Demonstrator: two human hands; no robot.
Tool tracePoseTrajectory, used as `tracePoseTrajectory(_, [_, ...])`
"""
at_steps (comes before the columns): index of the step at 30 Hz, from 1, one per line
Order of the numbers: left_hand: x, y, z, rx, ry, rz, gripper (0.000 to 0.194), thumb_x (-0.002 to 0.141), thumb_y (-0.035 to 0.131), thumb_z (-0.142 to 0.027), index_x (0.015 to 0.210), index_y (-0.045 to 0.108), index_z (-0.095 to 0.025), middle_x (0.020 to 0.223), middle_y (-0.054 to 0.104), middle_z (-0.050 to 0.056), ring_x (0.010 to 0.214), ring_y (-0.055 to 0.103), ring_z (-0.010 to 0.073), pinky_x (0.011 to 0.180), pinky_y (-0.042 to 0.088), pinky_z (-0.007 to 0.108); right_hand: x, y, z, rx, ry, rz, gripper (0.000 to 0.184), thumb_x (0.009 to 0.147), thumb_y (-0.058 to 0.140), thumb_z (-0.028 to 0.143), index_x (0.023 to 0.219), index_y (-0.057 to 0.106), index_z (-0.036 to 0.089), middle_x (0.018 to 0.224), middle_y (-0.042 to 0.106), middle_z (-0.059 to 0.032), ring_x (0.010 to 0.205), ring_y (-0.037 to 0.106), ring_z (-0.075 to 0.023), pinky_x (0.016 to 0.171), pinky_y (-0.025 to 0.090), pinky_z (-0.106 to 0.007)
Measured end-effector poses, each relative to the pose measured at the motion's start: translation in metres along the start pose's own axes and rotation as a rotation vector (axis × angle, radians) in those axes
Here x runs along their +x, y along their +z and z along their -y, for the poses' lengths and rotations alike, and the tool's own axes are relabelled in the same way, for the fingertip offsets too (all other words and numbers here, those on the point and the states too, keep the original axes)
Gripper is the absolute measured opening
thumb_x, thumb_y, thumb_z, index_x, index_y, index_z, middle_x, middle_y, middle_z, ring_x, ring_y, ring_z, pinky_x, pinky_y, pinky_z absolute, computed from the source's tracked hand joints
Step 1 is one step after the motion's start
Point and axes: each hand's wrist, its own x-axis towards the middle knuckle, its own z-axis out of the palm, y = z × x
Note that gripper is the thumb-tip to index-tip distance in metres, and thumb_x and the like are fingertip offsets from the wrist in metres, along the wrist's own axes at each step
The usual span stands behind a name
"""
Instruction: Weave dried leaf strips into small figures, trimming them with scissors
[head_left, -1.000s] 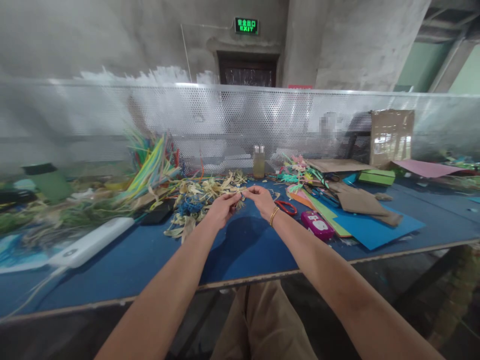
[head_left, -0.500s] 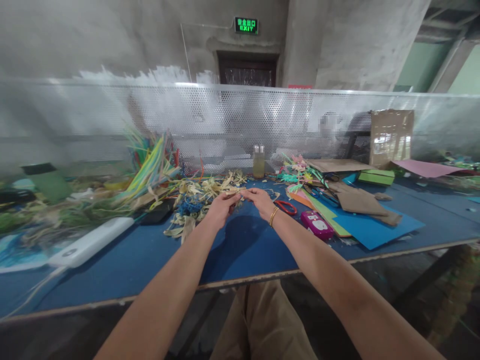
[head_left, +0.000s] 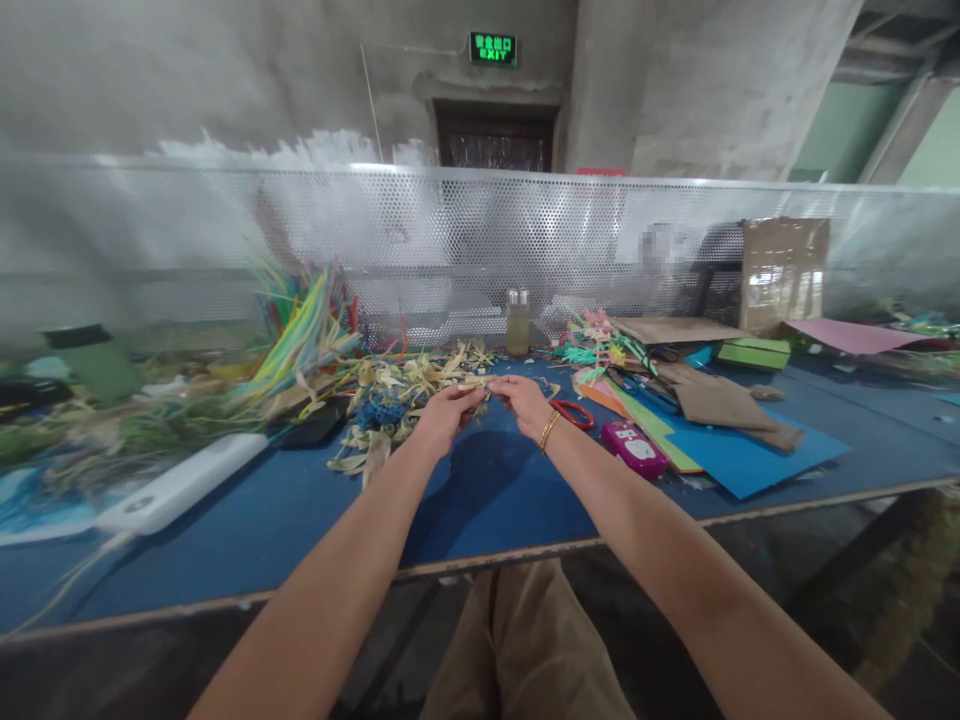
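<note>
My left hand (head_left: pixel 444 418) and my right hand (head_left: pixel 526 404) meet above the blue table, thumbs and fingers pinched close together. Between them is a small pale strip of dried husk (head_left: pixel 474 381), mostly covered by the fingertips. A gold bracelet (head_left: pixel 548 431) circles the right wrist. Just left of my left hand spreads a heap of similar pale, curled husks (head_left: pixel 409 375), with a tangle of blue fibre (head_left: pixel 377 409) in it. Red-handled scissors (head_left: pixel 573 414) lie right of my right hand, partly hidden by it.
Beyond the hands stands a clear bottle (head_left: pixel 517 325) before a perforated metal screen (head_left: pixel 420 235). A purple case (head_left: pixel 634 449), blue paper (head_left: pixel 750 465) and brown card (head_left: pixel 724 407) lie to the right. To the left are a white power strip (head_left: pixel 187 480) and colourful stems (head_left: pixel 300 330).
My right fingertips have shifted slightly right, away from the left ones, and a little more of the pale strip shows. Both hands stay pinched in nearly the same place.
</note>
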Motion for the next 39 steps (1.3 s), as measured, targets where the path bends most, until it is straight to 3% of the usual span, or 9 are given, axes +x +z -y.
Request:
tracePoseTrajectory(10, [-0.001, -0.001, -0.004, 0.102, 0.077, -0.091, 0.035, 0.058, 0.075, -0.046, 0.072, 0.064, -0.016, 0.062, 0.060, 0.001, 0.056, 0.050, 0.0098, 0.051, 0.032, 0.022, 0.003, -0.002, -0.001, -0.045, -0.060, -0.060, 0.023, 0.050, 0.074, 0.031, 0.058, 0.058, 0.016, 0.052, 0.049, 0.0059, 0.053, 0.037, -0.0073, 0.057, 0.030, -0.025])
tracePoseTrajectory(16, [0.002, -0.005, 0.000, 0.043, 0.051, -0.095, 0.030, 0.052, 0.079, -0.037, 0.065, 0.063, -0.015, 0.061, 0.062, 0.002, 0.051, 0.049, 0.0086, 0.048, 0.031, 0.021, 0.000, 0.000, 0.000, -0.040, -0.026, -0.046, 0.020, 0.049, 0.074, 0.028, 0.057, 0.060, 0.016, 0.056, 0.054, 0.0035, 0.056, 0.042, -0.0083, 0.060, 0.033, -0.026])
tracePoseTrajectory(21, [0.002, -0.004, -0.003, -0.083, -0.064, -0.101, 0.021, 0.052, 0.079, -0.025, 0.064, 0.065, -0.014, 0.065, 0.065, 0.004, 0.060, 0.058, 0.0112, 0.050, 0.037, 0.020, -0.001, 0.002, 0.002, 0.041, 0.004, -0.072, 0.019, 0.051, 0.073, 0.029, 0.058, 0.061, 0.016, 0.057, 0.056, 0.0018, 0.059, 0.047, -0.0101, 0.061, 0.035, -0.026])
tracePoseTrajectory(30, [-0.002, -0.002, -0.013, -0.251, -0.191, -0.159, 0.008, 0.062, 0.069, -0.013, 0.069, 0.065, -0.012, 0.063, 0.062, 0.002, 0.058, 0.058, 0.0077, 0.046, 0.036, 0.015, -0.007, 0.004, 0.003, -0.073, -0.035, 0.117, 0.033, 0.048, 0.080, 0.033, 0.071, 0.065, 0.015, 0.069, 0.062, 0.0009, 0.065, 0.050, -0.0089, 0.068, 0.037, -0.025])
tracePoseTrajectory(39, [-0.001, -0.002, -0.010, -0.170, -0.150, -0.145, 0.021, 0.056, 0.077, -0.021, 0.070, 0.065, -0.013, 0.062, 0.060, 0.000, 0.054, 0.053, 0.0070, 0.044, 0.033, 0.017, 0.000, -0.001, -0.005, -0.165, -0.050, 0.083, 0.030, 0.052, 0.077, 0.038, 0.068, 0.066, 0.015, 0.063, 0.060, 0.0013, 0.060, 0.046, -0.0094, 0.063, 0.035, -0.025])
